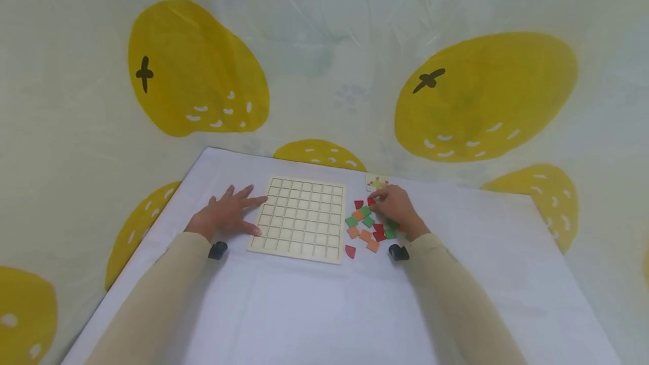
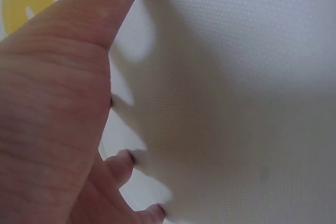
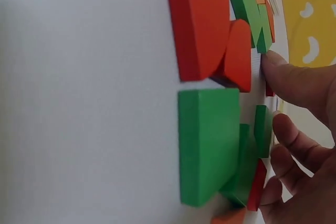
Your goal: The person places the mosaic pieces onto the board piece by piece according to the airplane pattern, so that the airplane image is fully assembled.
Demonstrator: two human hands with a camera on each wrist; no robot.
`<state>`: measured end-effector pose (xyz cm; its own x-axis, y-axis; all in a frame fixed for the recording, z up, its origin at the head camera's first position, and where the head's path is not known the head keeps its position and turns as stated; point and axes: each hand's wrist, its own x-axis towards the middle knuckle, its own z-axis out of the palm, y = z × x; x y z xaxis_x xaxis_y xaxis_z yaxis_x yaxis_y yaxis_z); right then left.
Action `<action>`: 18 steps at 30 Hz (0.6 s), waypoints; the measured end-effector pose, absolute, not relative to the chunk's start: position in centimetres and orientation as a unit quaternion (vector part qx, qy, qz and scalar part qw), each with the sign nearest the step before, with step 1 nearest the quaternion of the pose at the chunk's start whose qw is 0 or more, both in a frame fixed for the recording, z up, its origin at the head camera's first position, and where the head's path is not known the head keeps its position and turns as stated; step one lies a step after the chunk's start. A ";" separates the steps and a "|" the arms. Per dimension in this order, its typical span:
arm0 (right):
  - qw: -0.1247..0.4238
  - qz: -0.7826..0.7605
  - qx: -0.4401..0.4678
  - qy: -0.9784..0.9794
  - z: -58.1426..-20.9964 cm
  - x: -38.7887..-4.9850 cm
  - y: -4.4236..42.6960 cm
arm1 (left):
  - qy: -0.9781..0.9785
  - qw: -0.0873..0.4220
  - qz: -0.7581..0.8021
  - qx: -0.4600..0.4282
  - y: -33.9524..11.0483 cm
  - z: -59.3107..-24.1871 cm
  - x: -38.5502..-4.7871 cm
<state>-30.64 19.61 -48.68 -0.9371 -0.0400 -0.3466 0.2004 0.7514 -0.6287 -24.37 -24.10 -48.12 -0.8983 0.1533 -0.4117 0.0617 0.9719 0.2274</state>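
Cream sleeves (image 1: 149, 297) are stretched over the white table (image 1: 304, 308), and a red piece (image 1: 372, 201) is found right at the fingertips of the right hand (image 1: 398, 207).
The grid board (image 1: 299, 216) is set to the left of that piece, loose pieces (image 1: 365, 235) in red, green and orange being strewn between board and right hand, some partly hidden beneath it. The right hand is plainly the nearer one here: its fingers are bent, thumb and forefinger held at the red piece, though whether it is pinched cannot be told, nor can its long axis be made out. Over on the far side, the board's left edge is touched by the left hand (image 1: 225, 213), fingers spread apart, nothing gripped. A small card (image 1: 377, 182) is placed just beyond the right hand.
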 end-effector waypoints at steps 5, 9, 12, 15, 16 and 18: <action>0.167 -0.352 0.070 0.918 -49.0 -30.9 19.3 | 0.970 0.216 0.095 0.060 -24.0 -47.9 -24.2; 0.163 -0.351 0.069 0.919 -49.0 -31.2 19.0 | 0.970 0.214 0.099 0.061 -24.0 -47.7 -24.1; 0.161 -0.352 0.063 0.920 -49.1 -31.3 18.9 | 0.969 0.213 0.105 0.063 -24.0 -47.6 -24.0; 0.160 -0.350 0.059 0.921 -49.2 -31.3 18.8 | 0.968 0.215 0.110 0.062 -24.1 -47.8 -24.1; 0.160 -0.349 0.058 0.921 -49.3 -31.3 18.8 | 0.968 0.215 0.109 0.063 -24.1 -47.8 -24.1; 0.158 -0.347 0.052 0.923 -49.5 -31.3 18.9 | 0.968 0.215 0.107 0.065 -24.1 -47.9 -24.1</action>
